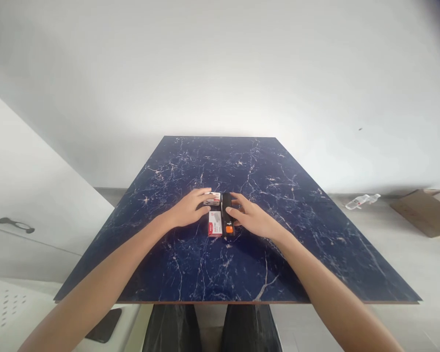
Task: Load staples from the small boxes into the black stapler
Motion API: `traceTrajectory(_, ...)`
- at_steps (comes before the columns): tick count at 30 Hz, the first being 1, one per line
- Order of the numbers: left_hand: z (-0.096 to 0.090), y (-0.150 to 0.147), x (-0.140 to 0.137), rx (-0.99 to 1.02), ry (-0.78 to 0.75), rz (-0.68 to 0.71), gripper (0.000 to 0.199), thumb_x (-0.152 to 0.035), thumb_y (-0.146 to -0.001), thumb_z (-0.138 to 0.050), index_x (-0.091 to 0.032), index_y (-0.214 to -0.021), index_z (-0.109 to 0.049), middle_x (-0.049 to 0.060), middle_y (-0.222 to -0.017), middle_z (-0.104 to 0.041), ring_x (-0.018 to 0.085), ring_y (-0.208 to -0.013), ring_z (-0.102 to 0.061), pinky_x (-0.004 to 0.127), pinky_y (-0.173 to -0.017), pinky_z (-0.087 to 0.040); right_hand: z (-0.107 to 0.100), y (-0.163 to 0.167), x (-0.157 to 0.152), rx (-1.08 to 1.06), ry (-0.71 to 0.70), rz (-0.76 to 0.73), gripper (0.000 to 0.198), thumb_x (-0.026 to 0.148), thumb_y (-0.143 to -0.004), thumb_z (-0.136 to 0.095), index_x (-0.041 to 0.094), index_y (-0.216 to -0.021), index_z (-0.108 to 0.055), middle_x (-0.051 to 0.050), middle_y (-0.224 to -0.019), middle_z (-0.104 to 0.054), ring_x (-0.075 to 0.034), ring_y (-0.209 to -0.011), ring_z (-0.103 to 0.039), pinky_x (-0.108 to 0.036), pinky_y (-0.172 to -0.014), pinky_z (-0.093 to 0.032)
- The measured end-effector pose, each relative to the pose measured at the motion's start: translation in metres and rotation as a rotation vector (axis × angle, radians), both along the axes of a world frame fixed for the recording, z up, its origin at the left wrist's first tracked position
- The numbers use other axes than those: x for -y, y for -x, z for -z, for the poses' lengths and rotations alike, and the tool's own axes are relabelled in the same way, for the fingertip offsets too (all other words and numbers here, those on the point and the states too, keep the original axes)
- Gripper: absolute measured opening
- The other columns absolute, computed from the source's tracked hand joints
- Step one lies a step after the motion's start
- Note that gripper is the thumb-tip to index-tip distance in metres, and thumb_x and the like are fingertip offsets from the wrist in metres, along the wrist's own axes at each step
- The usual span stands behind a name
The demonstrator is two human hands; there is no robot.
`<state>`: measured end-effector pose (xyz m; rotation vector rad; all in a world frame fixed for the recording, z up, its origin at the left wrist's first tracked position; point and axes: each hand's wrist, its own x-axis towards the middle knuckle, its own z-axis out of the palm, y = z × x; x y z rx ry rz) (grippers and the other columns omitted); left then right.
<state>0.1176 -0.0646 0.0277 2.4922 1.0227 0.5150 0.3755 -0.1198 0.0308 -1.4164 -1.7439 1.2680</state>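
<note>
Three things lie close together in the middle of the dark blue table (190,274). My left hand (190,208) has its fingers over the far side of a small red-and-white box (214,199) and its thumb on the near side. Just nearer to me lies a second red-and-white box (215,225), flat, with printing on it. Along the right of both boxes runs a long black object (226,215) with an orange patch at its near end; its exact kind is unclear. My right hand (248,215) grips it from the right, thumb on top, fingers partly hidden beyond.
A white wall (220,68) stands behind the table. A white cabinet (33,186) with a dark handle is on the left. On the floor to the right are a clear plastic bottle (362,201) and a cardboard box (425,212). A dark flat object (104,325) lies below the table's front-left edge.
</note>
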Motion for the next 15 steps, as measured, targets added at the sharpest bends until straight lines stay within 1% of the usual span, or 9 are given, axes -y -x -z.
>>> traceTrajectory(2, 0.003, 0.0, -0.005, -0.029, 0.02, 0.006, 0.044, -0.036, -0.102, -0.046, -0.028, -0.143, -0.06, 0.012, -0.14, -0.057, 0.029, -0.125, -0.055, 0.05, -0.105, -0.047, 0.0, 0.0, 0.001, 0.011, -0.017, -0.007, 0.061, 0.048, -0.101, -0.054, 0.026, -0.155, -0.035, -0.014, -0.149, -0.056, -0.023, -0.103, -0.071, -0.042, -0.085, -0.064)
traceTrajectory(3, 0.004, 0.0, -0.004, -0.037, 0.012, -0.004, 0.044, -0.036, -0.103, -0.045, -0.027, -0.142, -0.061, 0.012, -0.129, -0.061, 0.028, -0.116, -0.058, 0.048, -0.1, -0.05, 0.0, 0.001, 0.001, 0.016, -0.028, -0.008, 0.06, 0.047, -0.101, -0.054, 0.026, -0.154, -0.037, -0.014, -0.148, -0.057, -0.023, -0.102, -0.072, -0.043, -0.086, -0.064)
traceTrajectory(5, 0.005, -0.001, 0.002, -0.048, 0.003, -0.023, 0.045, -0.038, -0.104, -0.043, -0.026, -0.142, -0.061, 0.011, -0.111, -0.064, 0.027, -0.104, -0.059, 0.045, -0.092, -0.051, 0.0, 0.001, 0.001, 0.026, -0.049, -0.005, 0.057, 0.046, -0.101, -0.055, 0.026, -0.152, -0.04, -0.014, -0.146, -0.059, -0.023, -0.101, -0.071, -0.044, -0.086, -0.063)
traceTrajectory(7, 0.004, -0.001, 0.01, -0.045, 0.039, -0.006, 0.047, -0.04, -0.105, -0.04, -0.025, -0.145, -0.058, 0.01, -0.105, -0.064, 0.026, -0.1, -0.059, 0.043, -0.09, -0.051, 0.0, 0.001, 0.002, 0.025, -0.059, -0.008, 0.054, 0.045, -0.102, -0.054, 0.026, -0.151, -0.041, -0.013, -0.145, -0.059, -0.023, -0.101, -0.071, -0.043, -0.085, -0.063)
traceTrajectory(9, 0.002, -0.001, 0.015, -0.05, 0.074, 0.022, 0.049, -0.043, -0.106, -0.039, -0.026, -0.149, -0.054, 0.011, -0.109, -0.065, 0.027, -0.102, -0.059, 0.044, -0.091, -0.05, 0.0, 0.0, 0.002, 0.017, -0.061, -0.019, 0.054, 0.045, -0.102, -0.053, 0.026, -0.151, -0.041, -0.013, -0.145, -0.06, -0.023, -0.101, -0.071, -0.042, -0.084, -0.063)
traceTrajectory(11, -0.001, 0.002, 0.017, -0.068, 0.061, 0.026, 0.054, -0.05, -0.103, -0.045, -0.028, -0.152, -0.05, 0.013, -0.125, -0.062, 0.03, -0.116, -0.057, 0.048, -0.097, -0.049, 0.001, 0.001, 0.002, 0.013, -0.062, -0.025, 0.054, 0.045, -0.102, -0.053, 0.027, -0.151, -0.04, -0.012, -0.145, -0.059, -0.023, -0.101, -0.072, -0.042, -0.083, -0.063)
traceTrajectory(12, -0.002, 0.003, 0.018, -0.078, 0.052, 0.025, 0.061, -0.055, -0.099, -0.051, -0.03, -0.155, -0.045, 0.014, -0.137, -0.057, 0.034, -0.126, -0.051, 0.051, -0.102, -0.047, 0.001, 0.001, 0.002, 0.014, -0.062, -0.022, 0.054, 0.046, -0.102, -0.053, 0.027, -0.151, -0.04, -0.012, -0.145, -0.059, -0.023, -0.101, -0.072, -0.041, -0.083, -0.063)
traceTrajectory(14, -0.003, 0.006, 0.019, -0.094, 0.072, 0.042, 0.087, -0.065, -0.087, -0.066, -0.034, -0.161, -0.031, 0.014, -0.16, -0.036, 0.041, -0.146, -0.033, 0.058, -0.111, -0.04, 0.002, 0.001, 0.002, 0.024, -0.062, -0.01, 0.055, 0.046, -0.102, -0.052, 0.027, -0.151, -0.04, -0.013, -0.146, -0.059, -0.023, -0.102, -0.071, -0.041, -0.083, -0.063)
traceTrajectory(15, -0.002, 0.007, 0.019, -0.102, 0.1, 0.055, 0.102, -0.068, -0.08, -0.072, -0.036, -0.163, -0.023, 0.013, -0.167, -0.026, 0.043, -0.151, -0.024, 0.06, -0.113, -0.037, 0.003, 0.001, 0.002, 0.031, -0.063, -0.003, 0.055, 0.046, -0.102, -0.053, 0.026, -0.151, -0.04, -0.013, -0.146, -0.059, -0.023, -0.103, -0.071, -0.041, -0.083, -0.063)
